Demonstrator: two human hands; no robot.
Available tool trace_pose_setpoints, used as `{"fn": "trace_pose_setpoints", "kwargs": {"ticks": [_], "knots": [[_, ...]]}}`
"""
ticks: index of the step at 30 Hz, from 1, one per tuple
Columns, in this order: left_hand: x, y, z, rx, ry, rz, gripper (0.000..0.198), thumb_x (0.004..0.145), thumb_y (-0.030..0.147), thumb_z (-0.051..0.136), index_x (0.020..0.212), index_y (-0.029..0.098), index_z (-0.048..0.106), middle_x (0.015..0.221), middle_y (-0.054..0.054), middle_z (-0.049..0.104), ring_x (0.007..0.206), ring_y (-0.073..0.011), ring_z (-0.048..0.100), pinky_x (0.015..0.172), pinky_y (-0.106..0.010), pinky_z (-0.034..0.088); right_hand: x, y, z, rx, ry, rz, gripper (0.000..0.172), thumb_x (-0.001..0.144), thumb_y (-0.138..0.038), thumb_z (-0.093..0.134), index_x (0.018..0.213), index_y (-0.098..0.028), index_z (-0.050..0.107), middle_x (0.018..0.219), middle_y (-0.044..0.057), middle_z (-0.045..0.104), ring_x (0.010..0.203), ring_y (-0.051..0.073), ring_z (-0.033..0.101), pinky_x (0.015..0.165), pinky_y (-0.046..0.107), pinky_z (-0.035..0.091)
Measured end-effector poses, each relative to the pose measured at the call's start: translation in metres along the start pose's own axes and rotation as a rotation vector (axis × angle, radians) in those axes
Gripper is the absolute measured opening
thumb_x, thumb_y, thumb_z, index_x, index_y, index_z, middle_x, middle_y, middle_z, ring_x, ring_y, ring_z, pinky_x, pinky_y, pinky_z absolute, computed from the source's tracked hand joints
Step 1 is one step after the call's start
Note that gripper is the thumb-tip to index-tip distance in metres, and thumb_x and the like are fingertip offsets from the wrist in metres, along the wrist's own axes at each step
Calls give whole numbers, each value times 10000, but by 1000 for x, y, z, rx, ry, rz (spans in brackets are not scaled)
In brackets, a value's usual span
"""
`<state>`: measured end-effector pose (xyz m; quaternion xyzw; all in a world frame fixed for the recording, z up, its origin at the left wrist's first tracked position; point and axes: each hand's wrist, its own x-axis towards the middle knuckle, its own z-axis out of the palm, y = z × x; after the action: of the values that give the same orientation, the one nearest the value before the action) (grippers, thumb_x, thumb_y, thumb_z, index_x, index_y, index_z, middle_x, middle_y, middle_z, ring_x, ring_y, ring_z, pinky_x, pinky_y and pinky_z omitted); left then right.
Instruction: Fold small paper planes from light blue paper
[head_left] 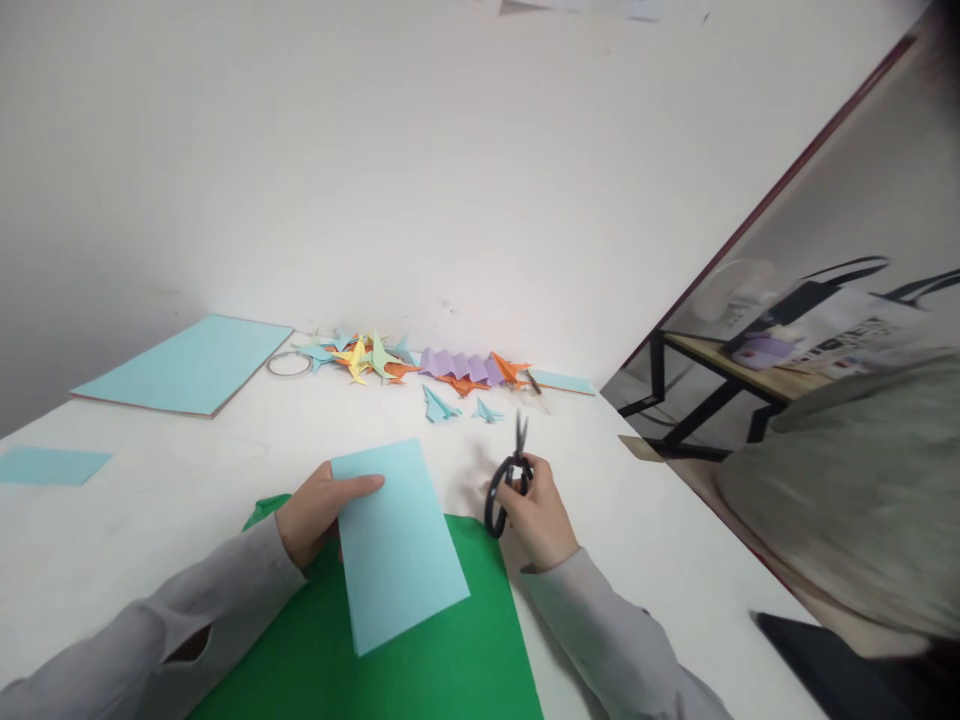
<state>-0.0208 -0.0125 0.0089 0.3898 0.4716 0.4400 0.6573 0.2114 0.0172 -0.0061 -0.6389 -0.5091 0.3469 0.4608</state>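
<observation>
1. Left hand (315,515): it grips the light blue sheet (397,545) at the sheet's upper left edge. The thumb lies flat on top. The other fingers are hidden beneath the paper, so I read the grip as a pinch closed on the edge. In my judgement, this hold keeps the sheet steady and leaves its right side free.

2. Light blue sheet: it lies slanted over the green sheet (420,650), near the front edge of the white table (637,520), between the two hands. The green sheet serves as an underlay and shows on both sides of the blue one.

3. Right hand (536,520): it holds the scissors (510,480) just beside the sheet's upper right corner, not touching it. The fingers are curled shut through the black loops. The blades point up and away from the body and stand close together, which I judge keeps the tips clear of the paper and of the other hand.

4. Surroundings: at the wall, well apart from the hands, lie a row of folded paper figures (375,358), a purple pleated strip (457,365), a tape roll (289,364) and a stack of blue paper (187,365). Two small blue planes (439,405) sit nearer. A blue scrap (49,465) lies at the far left. A second person's grey sleeve (847,490) shows, blurred, at the right.
</observation>
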Motion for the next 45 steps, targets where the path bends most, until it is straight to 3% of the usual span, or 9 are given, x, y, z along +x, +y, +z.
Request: {"fn": "trace_pose_setpoints", "kwargs": {"ticks": [4,8,11,16,23,30,45], "knots": [[1,0,0,91,32,-4,198,640,296,655,732,122,627,458,-9,564,325,-136,483,272,-222,328,3,3,-2,-522,-1,-136,480,668,-281,520,1136,-177,516,775,38,562,718,194,556,678,316,421],[3,1,0,106,24,6,230,577,160,650,802,117,630,521,-26,617,379,-155,536,292,-215,365,15,9,-7,-810,84,-171,478,714,-337,484,1160,-171,534,944,112,567,858,238,558,759,332,410],[5,0,-2,154,-8,22,197,552,148,648,741,93,640,540,-51,629,405,-169,549,323,-244,404,27,15,-12,-965,118,-139,495,751,-376,442,1203,-183,504,1020,143,556,942,281,537,799,373,397],[7,-1,-4,166,-56,60,227,559,228,704,730,86,659,572,-70,644,441,-167,557,365,-262,432,38,19,-15,-1015,152,58,493,779,-376,387,1231,-201,478,1150,176,512,1019,332,502,806,430,383],[8,-4,-5,177,-47,105,335,544,323,743,778,92,675,628,-78,667,492,-171,579,398,-252,425,37,13,-15,-1026,154,159,487,789,-318,354,1247,-191,461,1210,176,464,1079,342,457,857,427,340],[8,-4,-5,59,-91,112,291,571,286,742,794,108,686,814,-103,699,739,-220,635,689,-332,490,35,12,-13,-995,166,171,491,803,-311,341,1266,-175,433,1206,190,439,1101,350,426,880,417,316],[8,-2,-3,87,-43,67,285,560,296,745,766,107,689,782,-88,700,683,-197,630,646,-313,485,33,8,-10,-995,162,254,477,822,-293,347,1290,-223,408,1217,161,395,1139,332,388,915,400,288]]}}
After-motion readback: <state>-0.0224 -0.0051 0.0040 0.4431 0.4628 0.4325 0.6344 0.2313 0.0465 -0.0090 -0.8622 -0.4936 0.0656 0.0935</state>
